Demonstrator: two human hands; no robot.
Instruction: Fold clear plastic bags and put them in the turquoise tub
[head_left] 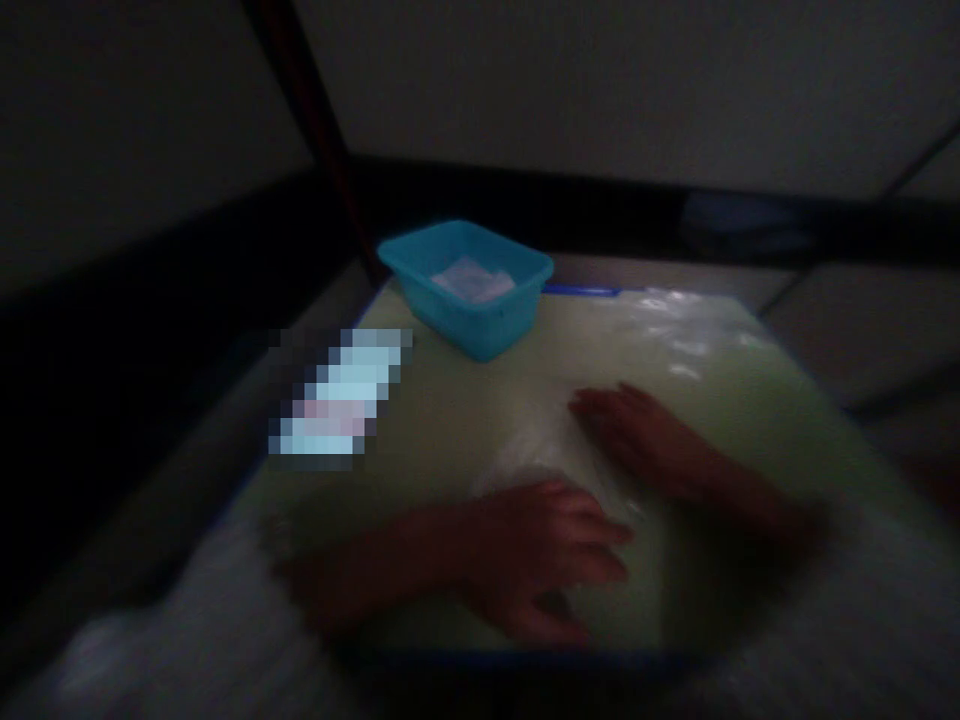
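Observation:
My left hand lies palm down over the near part of a pale yellow-green table top, its fingers and thumb spread. Further out, my right hand is laid nearly flat with its fingers stretched to the left. Between and under the two hands is a thin, clear, glossy sheet that looks like plastic; its edges are hard to make out in the dim light. Neither hand visibly grips anything.
At the back of the table stands a blue plastic basket with whitish, thin-looking contents. A bright pixelated rectangle lies along the left edge. Shiny wrinkled clear plastic covers the back right. Walls rise behind.

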